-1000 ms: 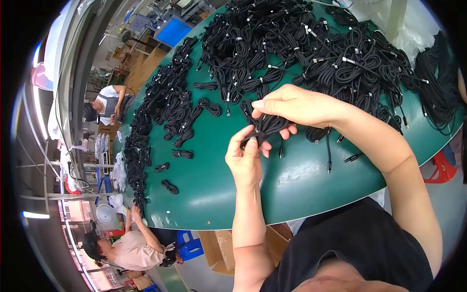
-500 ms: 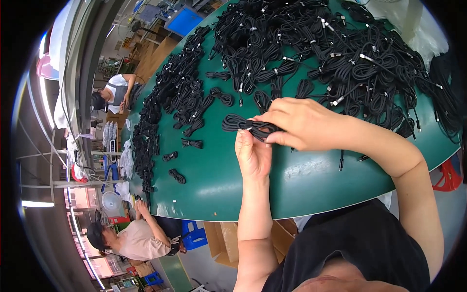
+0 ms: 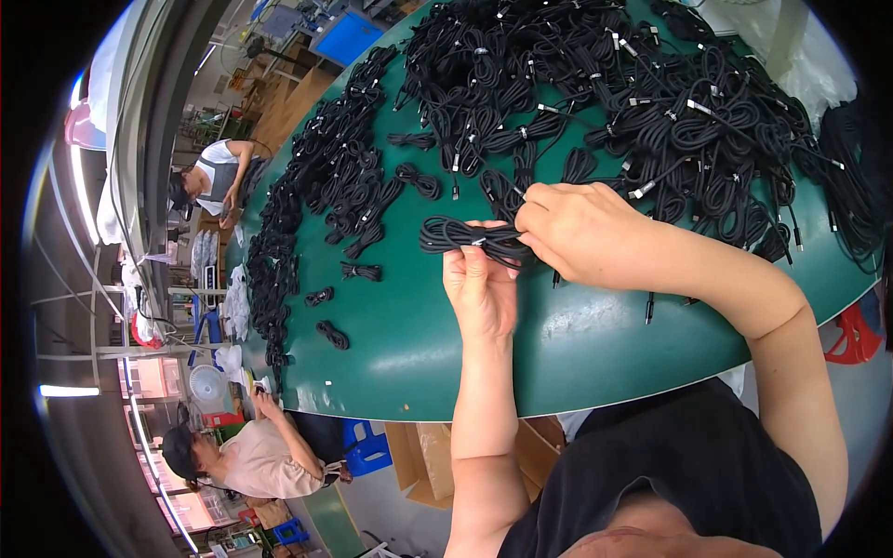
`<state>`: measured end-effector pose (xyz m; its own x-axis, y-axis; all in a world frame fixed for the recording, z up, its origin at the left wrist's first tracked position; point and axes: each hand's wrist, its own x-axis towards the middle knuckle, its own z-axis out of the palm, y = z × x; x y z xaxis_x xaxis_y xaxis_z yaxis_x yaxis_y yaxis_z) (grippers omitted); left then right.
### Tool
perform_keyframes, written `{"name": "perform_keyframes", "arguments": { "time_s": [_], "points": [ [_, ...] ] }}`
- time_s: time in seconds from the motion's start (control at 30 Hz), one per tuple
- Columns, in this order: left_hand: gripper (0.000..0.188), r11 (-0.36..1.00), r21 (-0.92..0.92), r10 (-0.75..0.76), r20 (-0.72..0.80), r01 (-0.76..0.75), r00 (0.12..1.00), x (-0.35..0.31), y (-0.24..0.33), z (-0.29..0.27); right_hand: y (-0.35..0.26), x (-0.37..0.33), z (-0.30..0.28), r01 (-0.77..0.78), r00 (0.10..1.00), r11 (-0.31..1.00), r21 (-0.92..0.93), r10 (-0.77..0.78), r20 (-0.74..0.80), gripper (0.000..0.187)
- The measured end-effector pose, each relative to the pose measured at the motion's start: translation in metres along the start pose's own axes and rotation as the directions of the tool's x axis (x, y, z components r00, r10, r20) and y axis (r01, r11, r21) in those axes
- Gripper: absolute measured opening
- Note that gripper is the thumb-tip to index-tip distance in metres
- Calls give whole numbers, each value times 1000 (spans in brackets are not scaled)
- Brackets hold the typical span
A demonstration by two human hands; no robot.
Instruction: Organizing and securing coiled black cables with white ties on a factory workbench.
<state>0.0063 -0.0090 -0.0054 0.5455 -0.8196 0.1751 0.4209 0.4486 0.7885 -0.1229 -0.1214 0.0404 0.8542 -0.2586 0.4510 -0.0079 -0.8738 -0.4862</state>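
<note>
A coiled black cable bundle (image 3: 451, 235), with a small light band or tie at its middle, is held above the table. My left hand (image 3: 484, 296) grips it from below, thumb in front near the tie. At the bundle's right end my right hand (image 3: 586, 232) is closed, fingertips pinched together against the loops; exactly what they pinch is partly hidden by the fingers. Just beyond the hands lie more tied cables (image 3: 502, 191) on the green table (image 3: 391, 358).
A large heap of black cables (image 3: 688, 112) with metal plugs covers the table's far right. Another long pile (image 3: 349, 139) runs along its left side, with small single bundles (image 3: 332, 335) nearby. Two people work at the left. An open cardboard box (image 3: 409, 465) stands below the near edge.
My right hand's fingers have drawn back from over the bundle to its right end and closed more tightly. More of the loops now show. The left hand keeps its grip.
</note>
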Motion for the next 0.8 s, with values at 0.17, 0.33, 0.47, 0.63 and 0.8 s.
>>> {"name": "perform_keyframes", "arguments": {
  "time_s": [0.17,0.33,0.47,0.63,0.8],
  "points": [
    [27,995,37,-89,-17,90,996,-11,-11,5,0,-2,10,21,1000,997,68,-20,-7,10],
    [29,999,29,-24,-9,24,1000,-6,-3,1,-8,-1,-1,-31,1000,996,79,31,1,11],
    [30,999,-9,-54,-10,53,999,-5,-3,2,-7,-1,-3,-80,993,996,50,75,94,16],
    [35,992,23,-126,-3,126,992,-12,-9,10,-7,-1,1,-40,999,978,204,37,22,19],
    [44,965,-89,-235,140,248,962,-11,-5,12,-1,10,-24,-186,965,927,325,235,-117,35]
  ]
}}
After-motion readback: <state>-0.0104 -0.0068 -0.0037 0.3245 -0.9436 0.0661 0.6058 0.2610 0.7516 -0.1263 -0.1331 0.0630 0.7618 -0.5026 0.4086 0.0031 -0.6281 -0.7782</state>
